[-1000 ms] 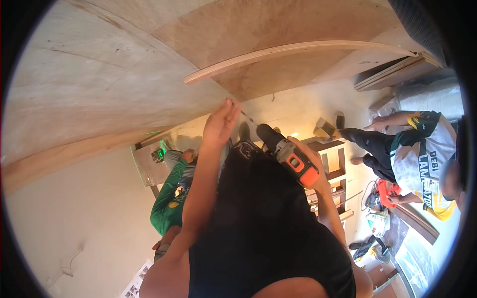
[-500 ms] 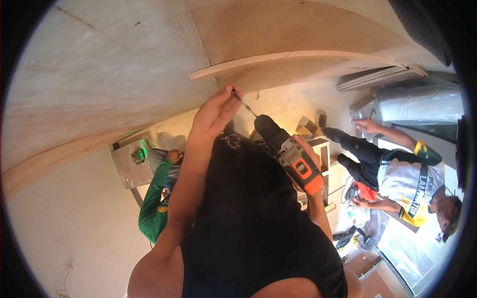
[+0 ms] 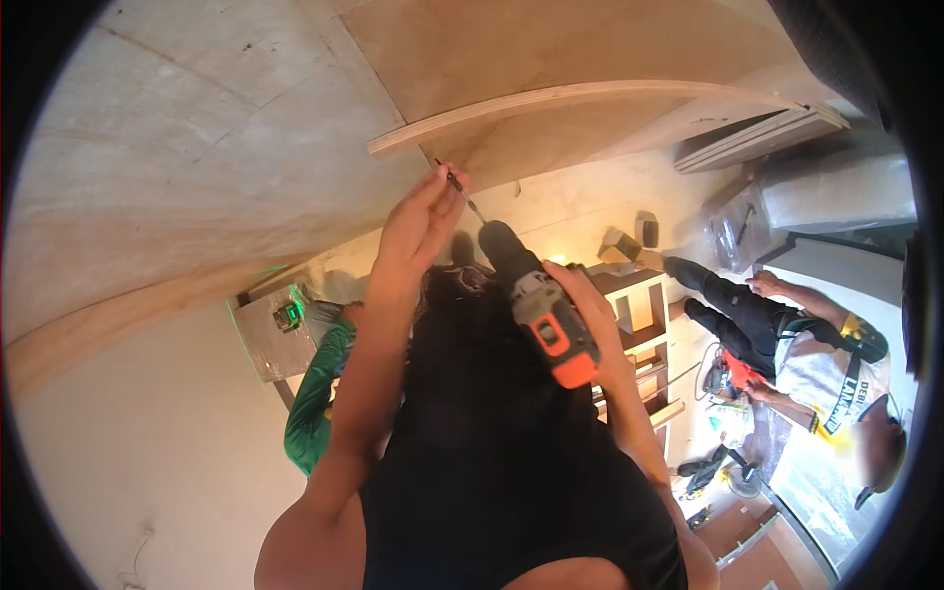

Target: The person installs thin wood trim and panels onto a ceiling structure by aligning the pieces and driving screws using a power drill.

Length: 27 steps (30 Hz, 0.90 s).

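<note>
A cordless drill [image 3: 539, 313], black and grey with an orange base, is gripped by my right hand [image 3: 593, 313]. Its long thin bit [image 3: 476, 208] points up and left. The fingers of my left hand [image 3: 418, 224] are closed in a pinch around a slim dark screw [image 3: 452, 179] at the bit's end. The screw's tip sticks out past my fingertips, close to the plywood panel [image 3: 324, 108] and just below the end of a curved plywood strip [image 3: 551, 95]. I cannot tell whether the tip touches the wood.
On the right stands a person [image 3: 836, 359] in dark trousers; at left a green sleeve [image 3: 317, 393] of another person shows. A device with green light [image 3: 288, 315] rests on a wrapped box [image 3: 258, 339]. A wooden shelf frame [image 3: 644, 310] and stacked boards [image 3: 757, 138] are on the right.
The drill and my right hand have moved left. My left hand has shifted slightly up and left, and the screw now shows beyond its fingertips. The person at right has lowered an arm.
</note>
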Tool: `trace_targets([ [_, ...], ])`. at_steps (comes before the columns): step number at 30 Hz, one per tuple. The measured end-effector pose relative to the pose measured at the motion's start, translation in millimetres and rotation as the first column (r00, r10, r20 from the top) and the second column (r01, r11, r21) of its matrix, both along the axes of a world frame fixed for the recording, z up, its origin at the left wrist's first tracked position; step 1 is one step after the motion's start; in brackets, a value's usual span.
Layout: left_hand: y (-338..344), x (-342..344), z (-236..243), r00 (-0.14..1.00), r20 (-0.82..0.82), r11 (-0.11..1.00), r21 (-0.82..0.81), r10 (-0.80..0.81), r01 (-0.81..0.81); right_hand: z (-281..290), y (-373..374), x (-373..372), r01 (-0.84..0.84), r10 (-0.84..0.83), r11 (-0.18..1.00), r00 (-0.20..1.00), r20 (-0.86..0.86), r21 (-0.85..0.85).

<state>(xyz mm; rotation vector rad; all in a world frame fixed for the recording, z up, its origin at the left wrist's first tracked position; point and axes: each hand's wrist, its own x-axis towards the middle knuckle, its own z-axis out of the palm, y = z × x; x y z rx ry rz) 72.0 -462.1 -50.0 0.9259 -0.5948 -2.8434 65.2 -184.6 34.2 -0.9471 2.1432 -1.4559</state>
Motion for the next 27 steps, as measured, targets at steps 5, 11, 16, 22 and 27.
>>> trace_targets([
  [5, 9, -25, -29, 0.984, -0.041, 0.959, 0.232, 0.174, -0.16, -62, -9, 14, -0.115, 0.13, 0.988, 0.978, -0.165, 0.099],
  [11, 7, -28, -47, 0.974, -0.019, 0.961, 0.166, 0.227, -0.22, -104, -16, 23, -0.091, 0.093, 0.996, 0.977, -0.193, 0.016],
  [16, 12, -37, -42, 0.97, -0.01, 0.969, 0.017, 0.245, -0.245, -106, -17, 20, -0.073, 0.064, 0.994, 0.991, -0.115, -0.077],
  [22, -6, -42, -49, 0.966, -0.04, 0.958, 0.14, 0.257, -0.249, -103, -28, 13, -0.026, 0.005, 0.993, 0.984, -0.178, -0.115],
  [27, -7, -42, -46, 0.977, 0.022, 0.975, 0.069, 0.211, -0.212, -103, -30, 20, 0.014, -0.03, 0.996, 0.984, -0.178, -0.092],
])
